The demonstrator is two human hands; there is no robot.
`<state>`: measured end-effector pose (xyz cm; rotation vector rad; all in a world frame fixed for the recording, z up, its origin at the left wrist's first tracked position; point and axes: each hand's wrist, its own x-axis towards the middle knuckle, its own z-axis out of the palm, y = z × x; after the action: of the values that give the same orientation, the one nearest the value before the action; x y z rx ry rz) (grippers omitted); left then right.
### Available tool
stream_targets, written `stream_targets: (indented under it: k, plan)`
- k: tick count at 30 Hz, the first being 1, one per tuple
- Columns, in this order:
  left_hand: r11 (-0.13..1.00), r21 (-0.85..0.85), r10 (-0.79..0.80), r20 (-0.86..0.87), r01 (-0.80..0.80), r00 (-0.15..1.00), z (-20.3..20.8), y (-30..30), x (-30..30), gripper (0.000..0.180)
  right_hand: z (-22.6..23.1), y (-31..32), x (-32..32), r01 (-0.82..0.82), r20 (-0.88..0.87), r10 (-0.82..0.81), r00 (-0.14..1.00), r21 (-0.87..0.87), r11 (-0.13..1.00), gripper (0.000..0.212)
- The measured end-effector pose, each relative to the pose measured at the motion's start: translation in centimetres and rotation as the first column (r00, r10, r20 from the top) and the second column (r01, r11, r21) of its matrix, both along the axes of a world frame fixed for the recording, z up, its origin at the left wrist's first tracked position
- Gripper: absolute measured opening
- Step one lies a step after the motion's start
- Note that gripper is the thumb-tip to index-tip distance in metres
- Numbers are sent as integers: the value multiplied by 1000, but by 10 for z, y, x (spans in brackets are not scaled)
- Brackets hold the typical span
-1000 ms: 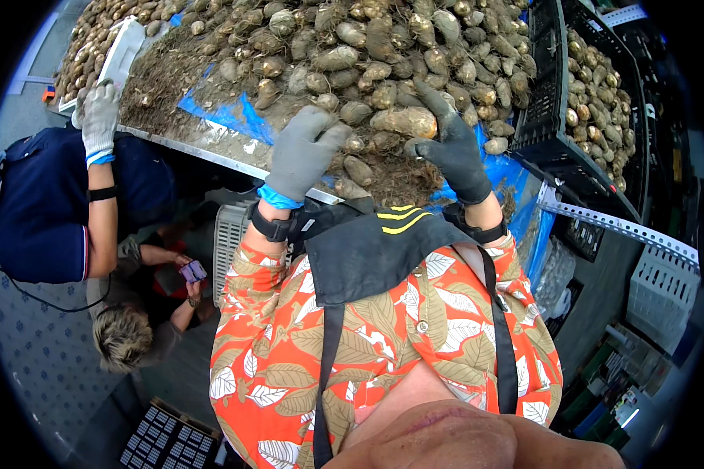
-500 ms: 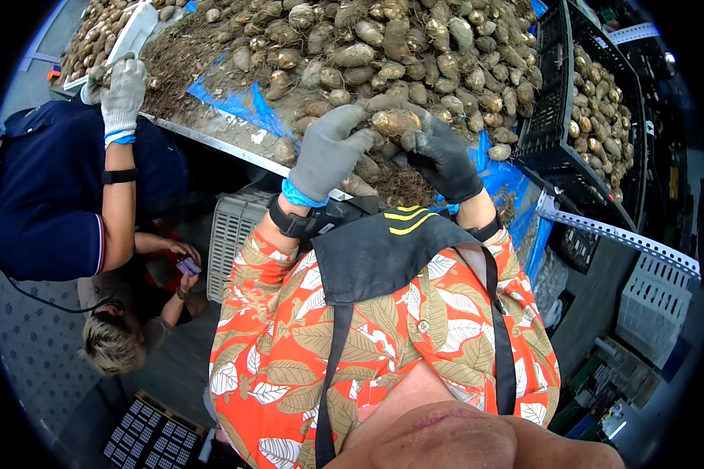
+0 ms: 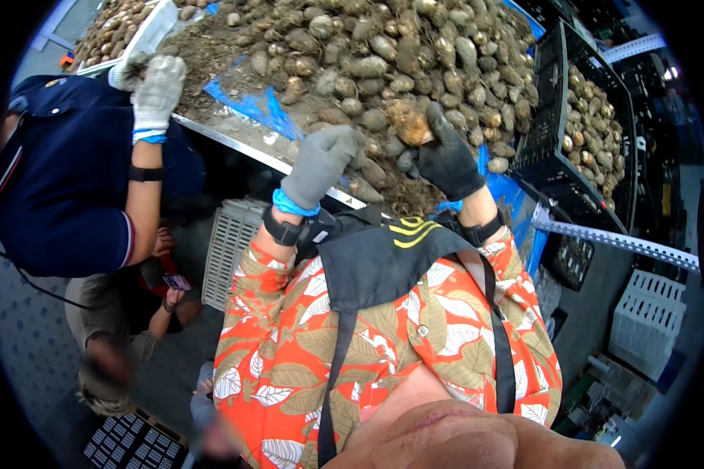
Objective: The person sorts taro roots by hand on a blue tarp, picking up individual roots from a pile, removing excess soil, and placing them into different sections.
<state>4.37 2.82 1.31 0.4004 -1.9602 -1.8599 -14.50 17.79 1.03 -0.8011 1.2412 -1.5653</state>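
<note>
A brown, rough-skinned taro sits in my right hand, which wears a dark glove and pinches it between thumb and fingers. Just left of it, my left hand, in a grey glove, is curled closed and apart from that taro; whatever its fingers hold, if anything, is hidden. Both hands are over the near edge of a large heap of taros. Below them lies a clump of fibrous roots and soil on the table.
A black crate of taros stands at the right, beside blue sheeting and a perforated metal rail. A co-worker's gloved hand is at the table's left, near a white tray. A grey crate sits below the metal table edge.
My left hand has come away from the taro and drawn in closed. The right hand keeps hold of it, now turned more upright. The co-worker's gloved hand has shifted right in view.
</note>
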Motion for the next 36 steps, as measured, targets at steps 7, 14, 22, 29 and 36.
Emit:
stream_targets:
  k: [7,14,22,29,36]
  plan:
    - [981,-127,164,125,-148,979,-7,0,22,31,34,-22,-42,-71,-105,76,992,53,996,34]
    - [990,21,127,273,-138,954,-16,9,68,33,21,-70,-59,-212,-439,637,634,694,688,24]
    - [942,212,195,279,-259,940,-33,5,71,21,120,-129,-70,-1,-906,175,-386,190,982,46]
    - [993,-55,117,472,-103,874,-63,6,16,23,-66,-3,-114,453,-935,26,353,195,870,36]
    - [768,-605,200,535,208,821,-98,30,-12,48,-80,33,-19,158,-607,227,762,513,844,26]
